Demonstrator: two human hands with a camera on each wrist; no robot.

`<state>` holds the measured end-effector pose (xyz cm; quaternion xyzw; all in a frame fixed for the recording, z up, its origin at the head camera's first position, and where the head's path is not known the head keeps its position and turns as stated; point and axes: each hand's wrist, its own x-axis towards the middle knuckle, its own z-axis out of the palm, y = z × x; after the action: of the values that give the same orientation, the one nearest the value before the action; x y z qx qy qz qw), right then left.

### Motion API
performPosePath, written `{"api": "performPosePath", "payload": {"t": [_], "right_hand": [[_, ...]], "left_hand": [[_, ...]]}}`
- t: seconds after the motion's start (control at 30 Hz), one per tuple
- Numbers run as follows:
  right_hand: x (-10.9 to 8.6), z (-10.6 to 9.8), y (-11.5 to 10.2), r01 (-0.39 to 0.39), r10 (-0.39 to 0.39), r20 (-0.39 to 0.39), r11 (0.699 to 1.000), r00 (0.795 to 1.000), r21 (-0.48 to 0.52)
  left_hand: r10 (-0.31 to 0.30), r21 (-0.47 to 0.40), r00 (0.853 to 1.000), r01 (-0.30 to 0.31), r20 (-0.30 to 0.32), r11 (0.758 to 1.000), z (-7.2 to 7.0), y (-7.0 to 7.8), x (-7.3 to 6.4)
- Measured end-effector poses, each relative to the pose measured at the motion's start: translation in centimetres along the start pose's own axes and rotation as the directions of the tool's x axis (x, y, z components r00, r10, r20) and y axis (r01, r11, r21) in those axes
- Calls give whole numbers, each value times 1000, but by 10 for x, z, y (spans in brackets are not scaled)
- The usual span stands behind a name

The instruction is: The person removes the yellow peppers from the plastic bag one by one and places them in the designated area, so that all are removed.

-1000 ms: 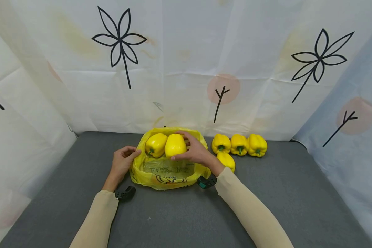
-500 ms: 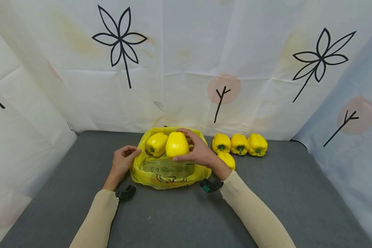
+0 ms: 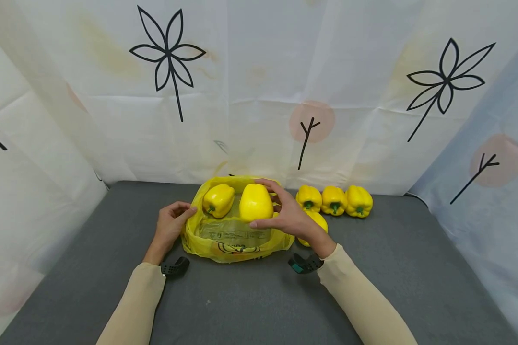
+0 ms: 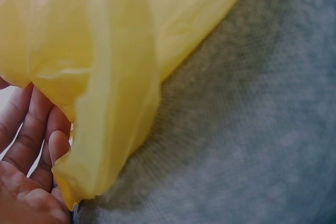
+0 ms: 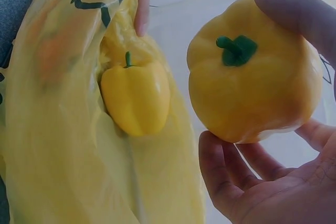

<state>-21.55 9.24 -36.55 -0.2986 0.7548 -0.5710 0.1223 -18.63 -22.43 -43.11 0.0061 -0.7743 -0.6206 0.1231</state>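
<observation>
My left hand (image 3: 170, 229) pinches the left rim of a yellow plastic bag (image 3: 235, 254), whose mouth is spread wide. In the left wrist view the bag's film (image 4: 115, 103) hides part of the fingers. My right hand (image 3: 291, 215) grips a yellow bell pepper (image 3: 256, 203) over the right half of the bag's mouth. The right wrist view shows that pepper (image 5: 252, 77) clear of the bag, between thumb and fingers, its green stem facing the camera. Another yellow bell pepper (image 3: 218, 200) lies in the bag at the back left.
Right of the bag, a row of 3 yellow bell peppers (image 3: 334, 201) stands on the dark grey table (image 3: 241, 306). One more pepper (image 3: 317, 221) lies before the row, partly hidden by my right hand. Patterned white cloth (image 3: 259, 72) hangs behind and at both sides.
My right hand has moved right and slightly toward me with its pepper, opening a gap from the one in the bag. The left hand has stayed on the rim.
</observation>
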Motion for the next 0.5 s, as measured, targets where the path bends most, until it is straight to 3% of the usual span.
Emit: {"api": "performPosePath", "payload": {"t": [0.5], "right_hand": [[-27,-13,-3,26,-26,-15,1000,1000,-10]], "left_hand": [[-14,12,1000,14,3,1000,0,4,-1]]}}
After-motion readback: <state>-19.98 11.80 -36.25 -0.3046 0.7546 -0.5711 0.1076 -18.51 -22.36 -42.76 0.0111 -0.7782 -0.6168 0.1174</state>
